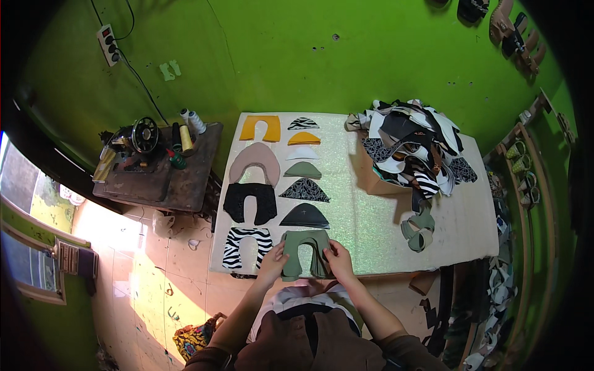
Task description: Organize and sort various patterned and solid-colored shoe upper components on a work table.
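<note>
A stack of olive-green U-shaped cut pieces (305,237) lies at the table's near edge, its open end toward me. My left hand (273,264) grips its left side and my right hand (338,260) its right side, where several layers fan out. Just left of the stack are zebra-striped U-shaped pieces (232,242). Beyond these, in a column, come black (237,201), beige-pink (240,162) and yellow (248,128) U-shaped pieces. A second column holds half-moon pieces: dark grey (304,216), black-and-white patterned (304,191), green (302,170), white (302,153), yellow (304,139) and zebra (303,123).
A box heaped with mixed scraps (408,142) stands on the pale table (346,247), with green strap pieces (418,232) near it. At left is a sewing machine (143,136) on a wooden stand with thread cones (195,122). Racks of footwear (523,161) line the right wall.
</note>
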Tool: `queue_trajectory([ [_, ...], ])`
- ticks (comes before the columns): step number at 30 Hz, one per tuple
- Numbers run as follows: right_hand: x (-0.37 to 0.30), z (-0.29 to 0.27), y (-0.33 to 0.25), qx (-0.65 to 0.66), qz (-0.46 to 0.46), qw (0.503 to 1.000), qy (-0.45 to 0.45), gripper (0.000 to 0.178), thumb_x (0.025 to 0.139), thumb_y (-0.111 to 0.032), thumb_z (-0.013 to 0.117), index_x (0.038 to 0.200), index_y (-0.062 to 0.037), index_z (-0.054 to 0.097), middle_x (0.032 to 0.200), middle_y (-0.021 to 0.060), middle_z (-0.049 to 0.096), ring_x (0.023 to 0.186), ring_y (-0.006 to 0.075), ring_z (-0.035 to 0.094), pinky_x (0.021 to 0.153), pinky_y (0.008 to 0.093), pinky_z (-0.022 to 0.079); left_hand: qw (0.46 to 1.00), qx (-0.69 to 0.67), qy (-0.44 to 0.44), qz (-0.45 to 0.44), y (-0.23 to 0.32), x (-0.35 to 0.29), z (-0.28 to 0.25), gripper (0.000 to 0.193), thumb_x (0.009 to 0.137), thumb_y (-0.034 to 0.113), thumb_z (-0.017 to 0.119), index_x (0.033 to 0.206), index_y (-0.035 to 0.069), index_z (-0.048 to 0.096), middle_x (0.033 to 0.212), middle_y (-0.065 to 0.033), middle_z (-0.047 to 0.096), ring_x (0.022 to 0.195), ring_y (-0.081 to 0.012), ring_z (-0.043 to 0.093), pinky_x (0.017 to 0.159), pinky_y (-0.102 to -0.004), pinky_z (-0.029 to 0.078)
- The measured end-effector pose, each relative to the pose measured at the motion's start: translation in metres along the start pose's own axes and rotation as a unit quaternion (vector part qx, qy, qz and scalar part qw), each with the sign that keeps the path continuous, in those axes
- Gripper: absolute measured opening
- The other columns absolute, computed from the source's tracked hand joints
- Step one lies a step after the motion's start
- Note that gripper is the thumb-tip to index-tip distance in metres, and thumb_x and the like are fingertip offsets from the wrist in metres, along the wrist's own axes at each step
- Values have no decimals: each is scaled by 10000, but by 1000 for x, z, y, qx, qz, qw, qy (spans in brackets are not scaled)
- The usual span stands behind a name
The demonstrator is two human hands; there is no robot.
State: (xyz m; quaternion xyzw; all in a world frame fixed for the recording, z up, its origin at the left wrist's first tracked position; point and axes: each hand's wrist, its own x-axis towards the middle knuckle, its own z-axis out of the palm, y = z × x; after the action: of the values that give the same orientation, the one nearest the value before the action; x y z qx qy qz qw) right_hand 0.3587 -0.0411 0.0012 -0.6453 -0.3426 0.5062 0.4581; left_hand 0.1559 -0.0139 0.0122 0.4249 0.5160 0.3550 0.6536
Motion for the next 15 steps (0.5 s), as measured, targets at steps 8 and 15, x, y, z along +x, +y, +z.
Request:
queue_trajectory([
  [8, -9, -3, -17, -234, -150, 960, 37, 277, 794, -103, 614, 1037, 29, 585, 955, 199, 617, 857, 313, 621, 768, 340, 479, 907, 342, 125, 210, 38, -7, 14, 362, 803, 15, 518, 1164, 3, 515, 1081, -172, 566, 1017, -322, 550, 887, -361, 432],
  [15, -14, -4, -29, -299, -185, 936, 19, 315, 780, -117, 626, 1056, 24, 567, 928, 201, 605, 867, 354, 594, 769, 389, 472, 803, 474, -99, 347, 35, 18, 50, 362, 831, 113, 536, 1180, 20, 520, 1226, -152, 520, 1130, -306, 498, 948, -382, 400],
])
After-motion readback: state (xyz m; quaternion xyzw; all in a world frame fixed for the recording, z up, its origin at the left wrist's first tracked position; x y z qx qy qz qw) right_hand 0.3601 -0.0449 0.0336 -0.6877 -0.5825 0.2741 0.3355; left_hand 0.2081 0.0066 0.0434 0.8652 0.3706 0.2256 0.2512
